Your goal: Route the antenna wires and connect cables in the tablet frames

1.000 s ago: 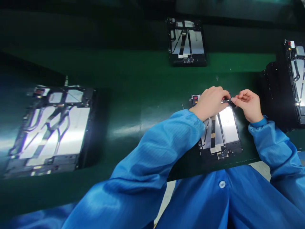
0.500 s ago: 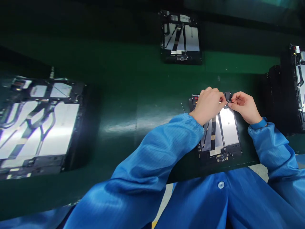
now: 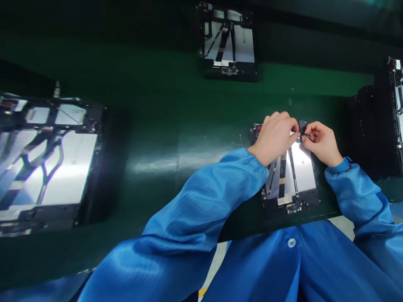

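An opened tablet (image 3: 294,176) with silver panels and flat cables lies on the green belt (image 3: 176,121) in front of me. Both my hands meet over its top right corner. My left hand (image 3: 276,136) is curled, its fingertips pinching a small black part (image 3: 302,126). My right hand (image 3: 319,142) pinches the same small black part from the right. Blue sleeves cover both arms.
Another opened tablet (image 3: 47,163) lies on the belt at the left, a third opened tablet (image 3: 228,40) at the far side. A stack of dark frames (image 3: 365,126) and one more opened unit (image 3: 398,96) stand at the right edge.
The tablets on the belt have shifted left in the picture. My hands have closed in on the small black part, which now stands more upright between my fingertips.
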`<state>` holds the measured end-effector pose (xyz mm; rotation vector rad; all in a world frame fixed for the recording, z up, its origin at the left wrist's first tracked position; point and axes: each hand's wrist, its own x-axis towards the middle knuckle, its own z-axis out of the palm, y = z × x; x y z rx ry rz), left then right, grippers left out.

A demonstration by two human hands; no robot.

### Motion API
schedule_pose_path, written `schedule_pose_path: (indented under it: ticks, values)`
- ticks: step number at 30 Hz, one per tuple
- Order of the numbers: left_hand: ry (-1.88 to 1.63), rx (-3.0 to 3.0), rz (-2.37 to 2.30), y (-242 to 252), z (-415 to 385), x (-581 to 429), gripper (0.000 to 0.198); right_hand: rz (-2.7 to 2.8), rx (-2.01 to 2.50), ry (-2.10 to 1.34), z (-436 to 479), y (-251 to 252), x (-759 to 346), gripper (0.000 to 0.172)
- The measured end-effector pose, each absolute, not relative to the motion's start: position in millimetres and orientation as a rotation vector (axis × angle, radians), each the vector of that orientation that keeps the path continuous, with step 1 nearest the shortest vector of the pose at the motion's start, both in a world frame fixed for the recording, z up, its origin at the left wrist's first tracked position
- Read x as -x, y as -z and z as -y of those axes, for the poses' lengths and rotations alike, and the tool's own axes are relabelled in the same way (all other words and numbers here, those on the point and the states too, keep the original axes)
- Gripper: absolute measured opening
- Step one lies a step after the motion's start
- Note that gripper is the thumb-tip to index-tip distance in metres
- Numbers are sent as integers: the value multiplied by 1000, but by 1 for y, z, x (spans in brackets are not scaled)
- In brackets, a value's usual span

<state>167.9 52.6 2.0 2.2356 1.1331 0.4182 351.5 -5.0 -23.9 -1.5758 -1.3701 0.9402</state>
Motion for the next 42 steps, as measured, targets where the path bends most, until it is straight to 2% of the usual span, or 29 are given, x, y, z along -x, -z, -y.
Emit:
schedule_pose_path:
  ticks: [4, 7, 10, 13, 15, 17, 19, 22, 25, 30, 35, 42]
  values:
    - [-511, -2218, -1375, -10, -40, -113, 30, 1088, 1463, -908, 3, 25, -356, 24]
    - [-134, -2231, -1329, -1, -16, -63, 34, 1129, 1475, -763, 13, 9, -341, 17]
    - [83, -2327, -1127, 12, 16, -34, 22, 1611, 1492, -933, 34, -11, -304, 17]
    - [-291, -2500, -1158, 7, 44, -32, 18, 2098, 1367, -1161, 50, -20, -268, 19]
    - [-613, -2565, -1101, -6, 57, -39, 14, 2271, 1235, -1188, 54, -18, -257, 9]
    - [-806, -2561, -991, -17, 67, -46, 14, 2347, 1126, -1164, 53, -14, -257, 13]
    - [-938, -2439, -1019, -22, 73, -53, 29, 2368, 1052, -1133, 51, -11, -263, 18]
    - [-1110, -1986, -1308, -12, 77, -62, 58, 2316, 1032, -1099, 47, -10, -272, 20]
    - [-996, -1567, -1363, 4, 76, -69, 68, 2235, 1064, -1026, 41, -10, -275, 19]
    - [-715, -1142, -1145, 20, 69, -74, 60, 2363, 1013, -963, 24, -10, -277, 17]
    - [-703, -1011, -1081, 20, 64, -71, 62, 2520, 970, -1003, 13, -20, -285, 9]
    - [-665, -988, -1049, 21, 58, -67, 65, 2599, 927, -983, 10, -27, -290, 17]
